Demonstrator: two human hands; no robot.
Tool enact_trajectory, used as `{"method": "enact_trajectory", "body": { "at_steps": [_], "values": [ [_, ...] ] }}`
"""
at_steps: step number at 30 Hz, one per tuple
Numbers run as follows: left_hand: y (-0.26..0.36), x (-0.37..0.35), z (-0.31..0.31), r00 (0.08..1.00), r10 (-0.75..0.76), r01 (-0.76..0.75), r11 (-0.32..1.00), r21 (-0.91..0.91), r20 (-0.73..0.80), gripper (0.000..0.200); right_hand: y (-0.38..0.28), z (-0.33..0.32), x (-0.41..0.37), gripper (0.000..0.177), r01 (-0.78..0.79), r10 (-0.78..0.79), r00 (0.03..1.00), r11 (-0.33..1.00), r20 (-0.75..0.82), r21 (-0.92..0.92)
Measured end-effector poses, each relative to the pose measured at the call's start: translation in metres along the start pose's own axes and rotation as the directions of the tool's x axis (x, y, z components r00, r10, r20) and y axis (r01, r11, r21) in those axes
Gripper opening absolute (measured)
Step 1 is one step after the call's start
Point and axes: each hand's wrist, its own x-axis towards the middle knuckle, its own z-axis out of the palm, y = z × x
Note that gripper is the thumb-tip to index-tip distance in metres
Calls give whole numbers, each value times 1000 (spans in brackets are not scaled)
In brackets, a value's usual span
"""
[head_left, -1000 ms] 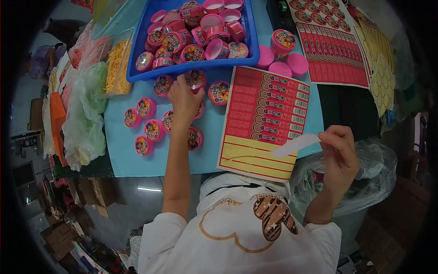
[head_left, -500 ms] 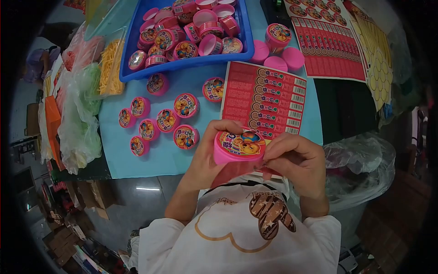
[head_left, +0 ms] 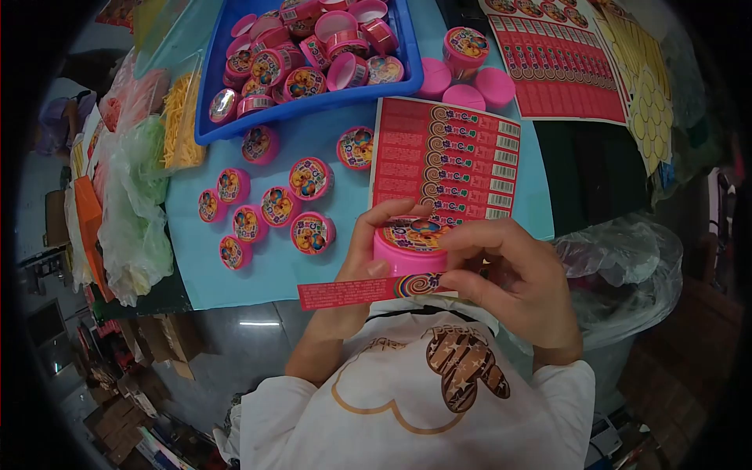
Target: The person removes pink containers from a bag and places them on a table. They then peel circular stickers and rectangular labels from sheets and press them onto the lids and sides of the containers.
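A pink round container with a printed picture lid is held between my hands, tilted so its side faces me. My left hand grips its left side, fingers on the rim and thumb on the wall. Across the front of the container runs a long red label strip with a rainbow spiral, its left end sticking out past my left hand. My right hand pinches the strip's right part with thumb and fingers, against the container. Behind them lies a red sheet of labels.
A blue bin full of pink containers stands at the back. Several lidded containers lie on the blue mat. Pink lids, more label sheets and a clear plastic bag are at the right. Plastic bags hang left.
The label strip has turned its printed side to view and now stretches leftward in front of the container. My right hand has shifted slightly right. The whole view has moved a little.
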Motion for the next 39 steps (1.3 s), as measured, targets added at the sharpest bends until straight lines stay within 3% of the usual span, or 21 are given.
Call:
{"method": "enact_trajectory", "body": {
  "at_steps": [5, 11, 18, 21, 23, 27, 29, 30, 33, 36, 38, 39],
  "values": [
    [4, 1, 4, 1000, 21, -18, 988, 151, -17, 68, 0, 0, 0, 30, 44, -45, 999, 997, -21, -65],
    [5, 0, 4, 999, 42, -42, 977, 211, 5, 80, 1, 1, 0, 31, 59, -61, 997, 996, -42, -63],
    [11, 1, 4, 1000, 20, -24, 977, 212, 21, 96, 1, 2, -1, 35, 68, -76, 995, 991, -71, -116],
    [9, 1, 6, 992, 115, -121, 981, 150, 52, 98, 4, 2, -1, 35, 75, -86, 993, 989, -80, -128],
    [8, 0, 2, 964, 200, -238, 942, 235, 175, 96, 5, 1, 0, 36, 90, -101, 992, 987, -77, -136],
    [10, 5, 5, 944, 250, -292, 937, 190, 215, 89, 10, 2, 1, 37, 96, -109, 990, 986, -90, -136],
    [15, 5, 11, 982, 180, -184, 980, 75, 59, 77, 9, 4, 1, 39, 60, -70, 992, 994, -105, -94],
    [16, 5, 11, 981, 188, -192, 979, 74, 55, 77, 9, 4, 2, 41, 21, -26, 992, 999, -124, -49],
    [16, 6, 9, 962, 271, -274, 951, 142, 42, 64, 18, 1, 3, 35, 120, -134, 984, 986, -121, -114],
    [16, 8, 8, 942, 334, -329, 934, 138, -17, 58, 23, -1, 1, 34, 108, -117, 986, 991, -119, -82],
    [13, 10, 5, 901, 429, -390, 868, 308, -70, 50, 21, 0, 1, 34, 91, -98, 987, 994, -125, -65],
    [10, 12, 0, 899, 432, -393, 867, 307, -68, 50, 20, 0, 1, 33, 70, -76, 988, 996, -134, -46]
  ]
}}
